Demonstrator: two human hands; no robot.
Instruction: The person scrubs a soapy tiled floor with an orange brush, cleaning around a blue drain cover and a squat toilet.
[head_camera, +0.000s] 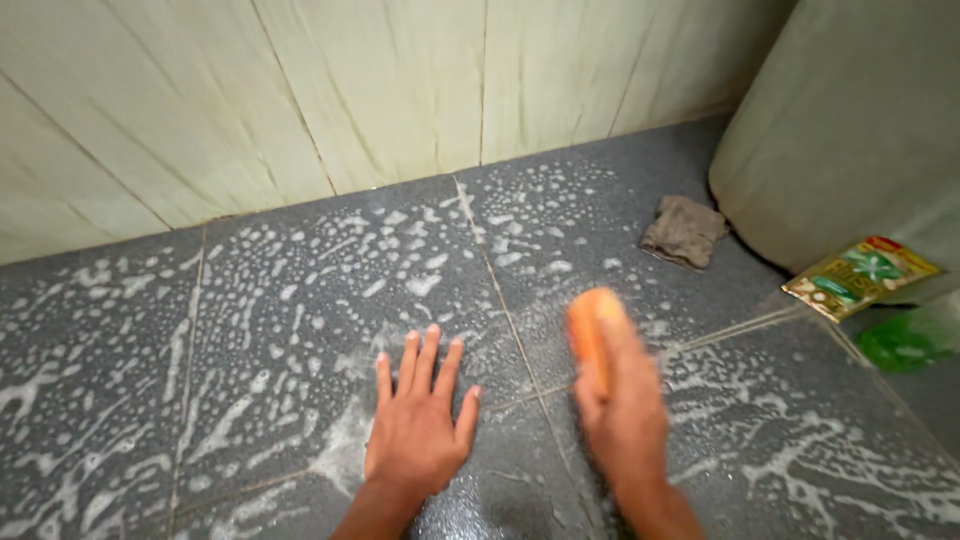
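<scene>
Suds are covering the grey speckled floor tiles (300, 300); the right hand (625, 415) is gripping an orange brush (592, 330) pointing twelve o'clock, while the left hand (418, 425) is lying flat, fingers spread, at nine o'clock beside it.

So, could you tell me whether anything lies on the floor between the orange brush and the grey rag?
Nothing visible does. The right hand holds the brush; between it and the rag there is only soapy floor.

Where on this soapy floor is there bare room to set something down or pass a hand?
Free patches: the sudsy tiles left of the left hand out to the wall, and the strip between the rag and that wall. It is crowded on the right, where the sachet, green object and big container close in beside the right hand gripping the orange brush.
</scene>
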